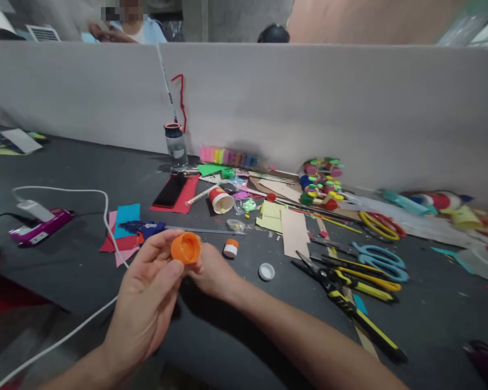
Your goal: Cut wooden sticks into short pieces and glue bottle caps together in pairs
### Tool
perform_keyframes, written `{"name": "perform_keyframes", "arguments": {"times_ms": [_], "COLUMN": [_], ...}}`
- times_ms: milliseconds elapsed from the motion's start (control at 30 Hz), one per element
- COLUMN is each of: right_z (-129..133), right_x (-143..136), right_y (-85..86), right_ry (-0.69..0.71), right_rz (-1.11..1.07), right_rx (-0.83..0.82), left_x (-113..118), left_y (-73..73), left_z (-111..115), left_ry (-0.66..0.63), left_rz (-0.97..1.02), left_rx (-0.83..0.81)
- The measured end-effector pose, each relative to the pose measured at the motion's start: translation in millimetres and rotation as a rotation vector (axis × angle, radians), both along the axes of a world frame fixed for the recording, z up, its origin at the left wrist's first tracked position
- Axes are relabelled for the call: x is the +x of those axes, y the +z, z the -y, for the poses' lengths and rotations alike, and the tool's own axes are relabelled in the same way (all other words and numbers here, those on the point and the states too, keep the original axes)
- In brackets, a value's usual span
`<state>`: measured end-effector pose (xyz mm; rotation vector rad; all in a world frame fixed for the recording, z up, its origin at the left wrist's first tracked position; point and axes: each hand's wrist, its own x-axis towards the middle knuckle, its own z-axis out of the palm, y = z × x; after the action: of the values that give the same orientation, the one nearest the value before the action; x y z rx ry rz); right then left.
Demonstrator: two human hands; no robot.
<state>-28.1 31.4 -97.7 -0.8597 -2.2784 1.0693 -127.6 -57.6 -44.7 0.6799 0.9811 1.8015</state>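
Note:
In my left hand [142, 292] is a round orange plastic cap [186, 248], pinched between thumb and fingers with its hollow side facing me. My right hand [213, 271] is just behind and beside the cap, its forearm crossing from the lower right. Its fingers are mostly hidden by the cap and my left hand, so their grip is not visible. Close by on the table stands a small orange-and-white pot [231, 248], and a white round lid [266, 272] lies to its right. A blue glue gun [152, 230] rests just beyond my left hand.
Scissors [382, 261] and yellow-black pliers [350, 303] lie at the right. Beyond are a paper cup [220, 200], a phone [171, 190], a water jar [175, 146] and craft scraps. A white cable [106, 211] runs past my left hand. Behind a partition [244, 92] is another person.

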Motion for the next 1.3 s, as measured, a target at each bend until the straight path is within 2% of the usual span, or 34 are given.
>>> {"name": "perform_keyframes", "arguments": {"times_ms": [67, 200, 300, 433, 567, 733, 933, 1167, 1300], "right_z": [0, 2, 0, -1, 2, -4, -19, -5, 3], "right_x": [41, 130, 163, 161, 157, 145, 122, 155, 159], "right_y": [1.1, -8.2, -23.3, -36.3, -36.0, -30.7, -28.5, -10.7, -4.9], "right_ry": [-0.055, -0.284, -0.332, -0.290, -0.274, -0.220, -0.180, -0.228, -0.222], "right_rz": [0.062, 0.194, 0.272, 0.295, 0.303, 0.327, 0.278, 0.126, 0.013], "right_rx": [0.106, 0.336, 0.421, 0.462, 0.451, 0.396, 0.349, 0.283, 0.213], "left_x": [5, 27, 49, 75, 86, 80, 69, 71, 72], "left_y": [-0.4, 1.4, 0.8, -5.9, -22.3, -42.0, -50.1, -59.4, -60.6], "left_z": [-6, -19, -31, -43, -51, -58, -69, -67, -64], "left_ry": [-0.045, -0.183, -0.306, -0.407, -0.421, -0.401, -0.279, -0.366, -0.440], "left_rz": [0.016, 0.064, 0.103, 0.138, 0.147, 0.103, 0.028, 0.030, 0.092], "left_rx": [-0.001, -0.008, -0.017, -0.058, -0.097, -0.066, -0.080, -0.179, -0.249]}}
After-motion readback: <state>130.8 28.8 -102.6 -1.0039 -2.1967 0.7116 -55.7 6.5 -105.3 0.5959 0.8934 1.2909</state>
